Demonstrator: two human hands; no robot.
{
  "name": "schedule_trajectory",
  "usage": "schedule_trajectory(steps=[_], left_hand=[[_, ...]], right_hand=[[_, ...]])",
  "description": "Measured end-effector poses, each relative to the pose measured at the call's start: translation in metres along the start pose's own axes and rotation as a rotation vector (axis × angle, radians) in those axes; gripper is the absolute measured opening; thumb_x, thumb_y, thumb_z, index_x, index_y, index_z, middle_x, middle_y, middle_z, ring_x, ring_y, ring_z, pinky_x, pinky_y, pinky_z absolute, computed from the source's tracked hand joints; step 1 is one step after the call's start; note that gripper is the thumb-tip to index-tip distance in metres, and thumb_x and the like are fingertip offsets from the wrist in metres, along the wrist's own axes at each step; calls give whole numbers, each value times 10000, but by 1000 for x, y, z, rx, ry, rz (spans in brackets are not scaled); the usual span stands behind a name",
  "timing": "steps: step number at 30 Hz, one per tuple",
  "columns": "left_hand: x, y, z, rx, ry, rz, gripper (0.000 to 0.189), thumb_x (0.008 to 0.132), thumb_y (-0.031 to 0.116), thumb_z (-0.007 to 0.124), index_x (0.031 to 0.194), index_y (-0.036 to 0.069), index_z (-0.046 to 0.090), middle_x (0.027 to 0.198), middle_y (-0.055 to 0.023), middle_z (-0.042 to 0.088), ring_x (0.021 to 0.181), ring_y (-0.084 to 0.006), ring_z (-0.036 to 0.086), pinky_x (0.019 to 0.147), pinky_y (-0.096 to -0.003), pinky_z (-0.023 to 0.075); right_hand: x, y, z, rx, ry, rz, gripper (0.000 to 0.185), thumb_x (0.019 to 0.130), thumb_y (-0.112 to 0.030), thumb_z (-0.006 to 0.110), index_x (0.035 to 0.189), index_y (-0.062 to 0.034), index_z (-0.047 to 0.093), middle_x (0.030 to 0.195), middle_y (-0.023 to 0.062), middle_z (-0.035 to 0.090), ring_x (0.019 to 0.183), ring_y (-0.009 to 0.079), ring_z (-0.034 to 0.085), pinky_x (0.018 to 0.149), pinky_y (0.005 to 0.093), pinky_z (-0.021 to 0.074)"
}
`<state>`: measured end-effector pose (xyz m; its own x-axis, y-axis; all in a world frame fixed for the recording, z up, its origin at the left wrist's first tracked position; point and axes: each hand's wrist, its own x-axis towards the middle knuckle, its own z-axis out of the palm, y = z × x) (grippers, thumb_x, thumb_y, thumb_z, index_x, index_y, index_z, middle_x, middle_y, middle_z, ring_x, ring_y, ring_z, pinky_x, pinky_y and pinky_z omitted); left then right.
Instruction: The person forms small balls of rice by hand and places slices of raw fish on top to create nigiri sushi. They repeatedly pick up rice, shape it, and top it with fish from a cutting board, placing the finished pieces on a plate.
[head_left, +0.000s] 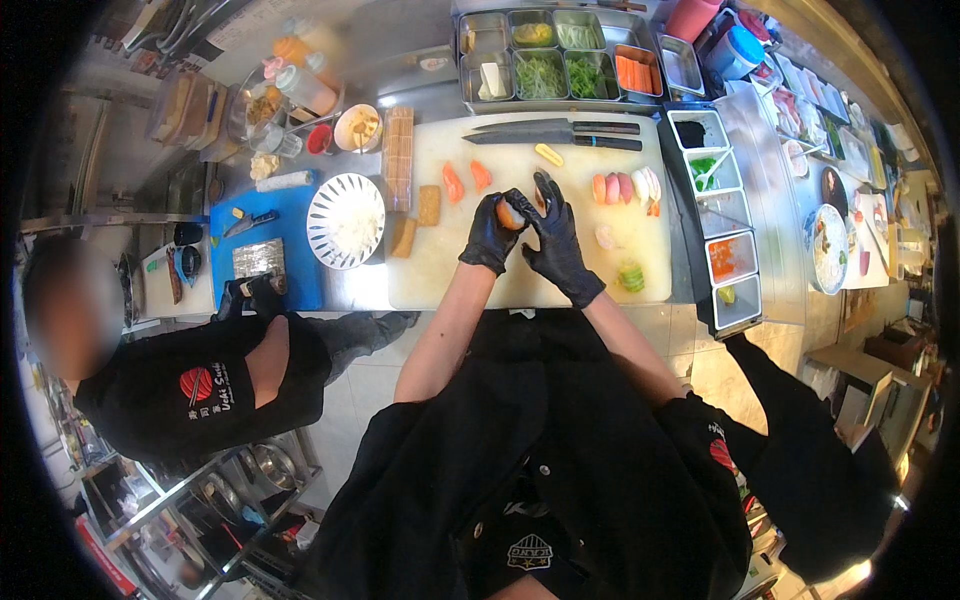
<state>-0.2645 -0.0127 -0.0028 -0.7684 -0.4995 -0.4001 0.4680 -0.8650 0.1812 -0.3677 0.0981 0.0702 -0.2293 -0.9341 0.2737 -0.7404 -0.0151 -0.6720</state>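
Note:
My left hand (489, 238), in a black glove, is closed around a small piece with an orange topping (511, 216), which looks like nigiri sushi. My right hand (559, 244), gloved too, reaches against that piece with one finger while its other fingers are spread. Something pale shows between those fingers, too small to make out. Both hands are over a white cutting board (450, 277). Beyond them lie a yellow strip (549, 155), two orange fish slices (452, 182) and two dark-handled knives (555, 133). To the right sits a row of finished nigiri (619, 188).
A striped bowl of rice (346, 221) and a bamboo rolling mat (399, 157) stand left. Beside them, a co-worker's gloved hands (255, 294) are at a blue board (304, 262). Metal ingredient pans (551, 105) line the back; white tubs (724, 202) run along the right.

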Motion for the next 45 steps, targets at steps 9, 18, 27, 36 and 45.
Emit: schedule_trajectory(steps=[9, 18, 27, 36, 45], left_hand=[[-6, 2, 56, -43, 128, -114, 312, 952, 374, 428, 1031, 103, 559, 1007, -107, 605, 968, -267, 576, 858, -412, 470], [-24, -18, 72, 367, 47, 144, 274, 917, 98, 522, 1174, 3, 514, 1061, -63, 590, 994, -194, 582, 894, -298, 463], [-1, 5, 12, -102, 66, 85, 165, 951, 199, 470, 1006, 94, 585, 923, -72, 619, 854, -210, 600, 799, -330, 491], [-7, 5, 23, -40, 210, 100, 314, 907, 406, 526, 784, 119, 560, 714, -48, 577, 675, -187, 565, 620, -325, 422], [-17, 12, 45, 345, 245, -19, 548, 865, 613, 487, 767, 86, 598, 647, -64, 603, 550, -211, 577, 550, -320, 501]], right_hand=[[0, 1, 15, 61, 20, 68, 860, 650, 54, 600, 1433, -150, 307, 1498, 181, 195, 1388, 365, 185, 1067, 509, 268], [9, 15, 38, 171, 376, 149, 719, 741, -53, 692, 1386, -78, 376, 1459, 160, 321, 1280, 312, 402, 1030, 390, 339], [1, -9, 19, -34, -1, -125, 777, 685, -62, 626, 1407, -72, 338, 1438, 139, 346, 1337, 354, 294, 1070, 519, 249], [3, -22, 8, -255, -142, -244, 717, 656, 6, 562, 1355, -48, 410, 1391, 144, 408, 1329, 373, 304, 1121, 553, 161], [33, -1, -50, -90, -119, -372, 533, 679, 14, 595, 1197, -106, 563, 1212, 118, 519, 1214, 320, 445, 1028, 460, 339]])
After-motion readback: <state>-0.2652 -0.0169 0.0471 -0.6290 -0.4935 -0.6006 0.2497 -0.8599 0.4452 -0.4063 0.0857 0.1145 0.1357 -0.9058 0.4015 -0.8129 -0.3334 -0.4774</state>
